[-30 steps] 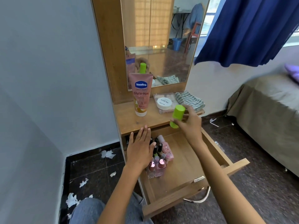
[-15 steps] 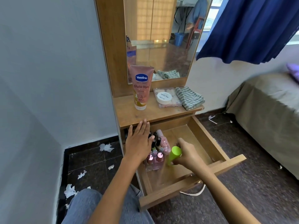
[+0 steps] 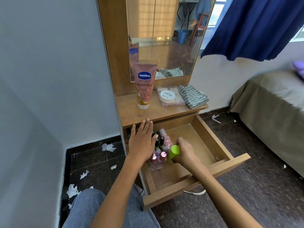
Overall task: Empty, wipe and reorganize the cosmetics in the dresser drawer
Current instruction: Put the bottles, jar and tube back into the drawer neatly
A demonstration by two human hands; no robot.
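- Our left hand (image 3: 142, 142) lies flat with straight fingers over the left side of the open drawer (image 3: 212, 140), palm resting on the nail polish bottles (image 3: 160, 150) and grasping nothing.
- Those bottles stand bunched in the drawer's left part, against the left wall; the hand covers several, so we cannot count them.
- Just beside them, our right hand (image 3: 185, 153) wraps its fingers round the green bottle (image 3: 173, 153), held tilted low inside the drawer, touching or nearly touching the polish cluster.
- We judge this the reorganizing step: cosmetics going into the drawer. The next move calls for standing the green bottle upright beside the polishes without toppling them, then letting go.
- On the bench above wait the Vaseline tube (image 3: 144, 86), a white jar (image 3: 167, 96) on a clear box and a striped cloth (image 3: 192, 96).
- The green bottle's lower half is hidden by our fingers.
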